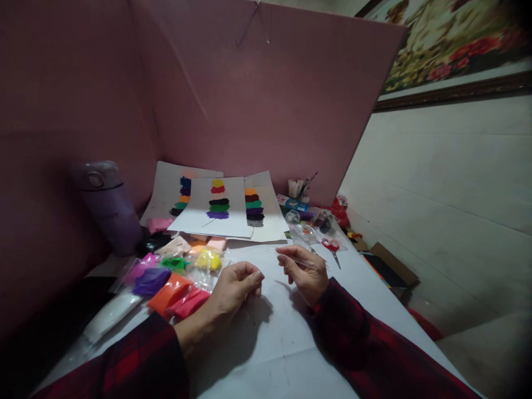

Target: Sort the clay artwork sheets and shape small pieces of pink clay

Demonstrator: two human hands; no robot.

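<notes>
Thin clear pieces (311,265), faintly glinting, are pinched in our right hand (306,278) above the white tabletop (291,354). Our left hand (238,285) has its fingertips together; whether around anything, we cannot tell.

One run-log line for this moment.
left hand: pinched, contents unclear | right hand: holding thin clear item | beside left hand: coloured packets | beyond right hand: red-handled scissors
</notes>
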